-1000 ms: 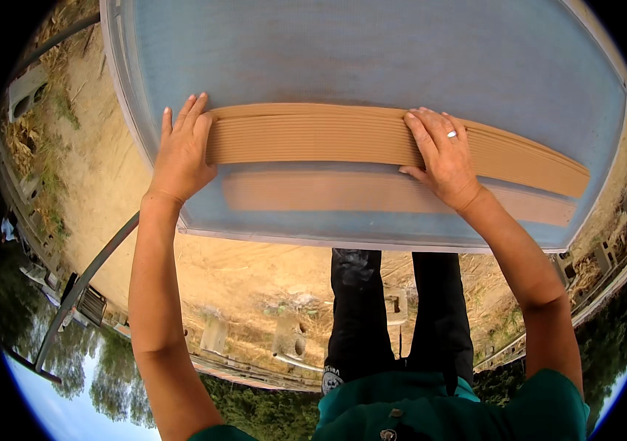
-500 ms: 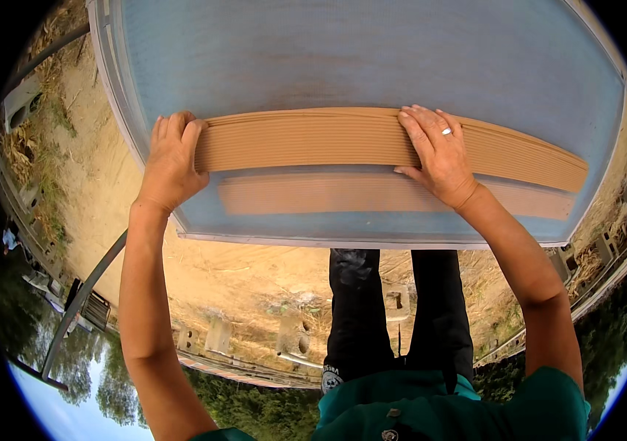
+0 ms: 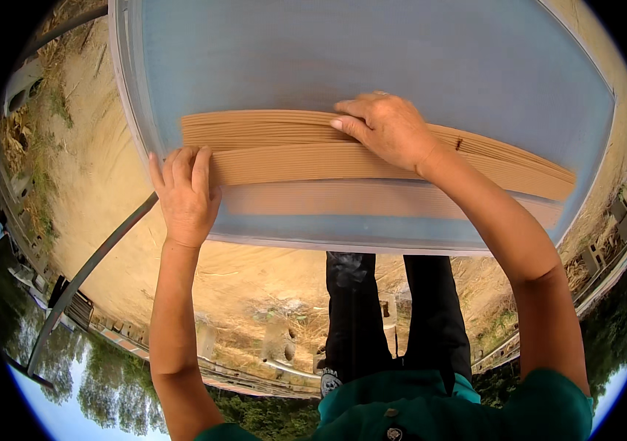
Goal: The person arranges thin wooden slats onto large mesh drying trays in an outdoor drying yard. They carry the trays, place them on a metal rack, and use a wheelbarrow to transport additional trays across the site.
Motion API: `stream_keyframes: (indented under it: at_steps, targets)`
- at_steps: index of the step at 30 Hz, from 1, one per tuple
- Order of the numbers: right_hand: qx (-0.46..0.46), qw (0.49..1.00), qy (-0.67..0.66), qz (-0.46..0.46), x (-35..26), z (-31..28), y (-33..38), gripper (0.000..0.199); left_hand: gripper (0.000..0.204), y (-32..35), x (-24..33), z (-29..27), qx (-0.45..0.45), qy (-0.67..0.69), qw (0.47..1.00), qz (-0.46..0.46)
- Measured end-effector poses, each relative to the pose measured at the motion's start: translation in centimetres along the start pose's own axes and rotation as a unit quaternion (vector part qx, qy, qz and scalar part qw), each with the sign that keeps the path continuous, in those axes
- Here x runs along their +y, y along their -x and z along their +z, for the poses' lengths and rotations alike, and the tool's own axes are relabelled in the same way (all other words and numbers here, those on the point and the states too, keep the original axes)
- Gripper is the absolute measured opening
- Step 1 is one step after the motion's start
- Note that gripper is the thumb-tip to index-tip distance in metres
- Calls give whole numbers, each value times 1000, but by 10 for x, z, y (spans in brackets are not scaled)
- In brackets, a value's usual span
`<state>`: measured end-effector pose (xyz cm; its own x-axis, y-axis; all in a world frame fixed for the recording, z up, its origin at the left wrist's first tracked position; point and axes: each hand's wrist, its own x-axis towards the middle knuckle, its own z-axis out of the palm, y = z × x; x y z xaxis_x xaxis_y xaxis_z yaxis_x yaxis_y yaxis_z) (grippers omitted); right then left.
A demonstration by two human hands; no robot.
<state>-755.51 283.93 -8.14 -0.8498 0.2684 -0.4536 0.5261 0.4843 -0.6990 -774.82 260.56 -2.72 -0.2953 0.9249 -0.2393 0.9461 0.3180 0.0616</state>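
Note:
A layered band of long, thin brown strands lies across a framed bluish mesh screen. It has split lengthwise into a front part and a back part, with a narrow wedge between them. At the left end of the front part, my left hand rests its spread fingers against the strand ends. My right hand is over the band near its middle, thumb stretched left, fingers at the back edge and slightly blurred. A paler band runs along the front; whether it lies on or under the mesh I cannot tell.
The screen's pale frame runs just in front of my legs. A dark curved pipe rises at the left. Sandy ground lies below, with concrete blocks and dry plants around it.
The single stack has parted, its front part now nearer me. My right hand has slid left and back along it. My left hand has shifted right and nearer me, its fingers loosened.

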Motion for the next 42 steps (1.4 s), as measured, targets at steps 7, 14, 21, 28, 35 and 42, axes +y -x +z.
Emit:
stream_keyframes:
  at_steps: [7, 14, 21, 28, 35, 42]
  targets:
    - [-150, 988, -37, -9, -58, 18, -88, 25, 67, 49, 8, 17, 15, 50, 998, -19]
    - [-183, 977, -106, 1, -70, 19, -94, 24, 65, 52, 7, 27, 45, 78, 996, -24]
    - [-162, 984, -65, -23, -70, 29, -90, 23, 68, 41, 3, 22, 63, 84, 994, -19]
    - [-139, 989, -17, -43, -64, 28, -83, 21, 71, 19, -1, 15, 54, 68, 996, -2]
    - [-118, 991, -1, -58, -54, 33, -79, 19, 71, -5, -3, 13, 13, 86, 996, -3]
    - [-160, 987, -28, 19, -47, 25, -86, 22, 71, -42, -10, 9, -111, 90, 990, 5]
